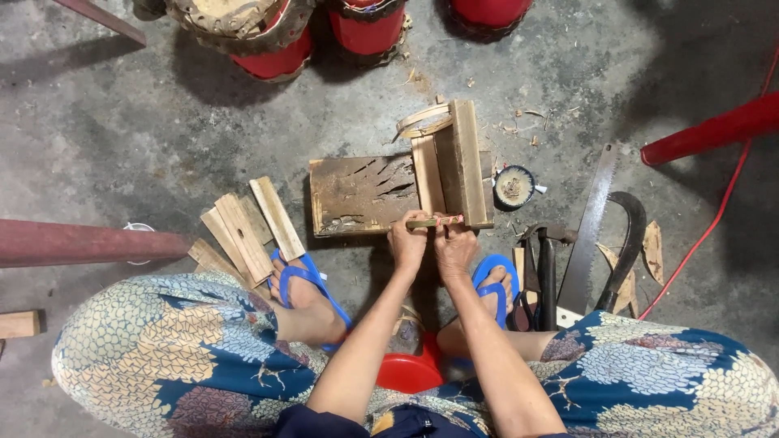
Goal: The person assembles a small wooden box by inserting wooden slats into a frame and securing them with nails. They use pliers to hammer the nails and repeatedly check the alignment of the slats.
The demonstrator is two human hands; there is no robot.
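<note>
My left hand [407,242] and my right hand [454,246] sit side by side at the near edge of a worn wooden block [357,193] on the concrete floor. Both grip a thin stick [434,221] wrapped in a reddish band, pressed against the block's edge. Upright wooden slats [458,158] stand on the block just beyond the hands, with curved bamboo strips [422,120] behind them. My feet in blue flip-flops [312,284] rest on either side.
Flat wooden pieces [243,231] lie at the left. A small round tin [514,186], a saw [591,227], a curved knife [626,243] and pliers [540,272] lie at the right. Red containers [365,28] stand at the top, a red cable [714,219] runs right.
</note>
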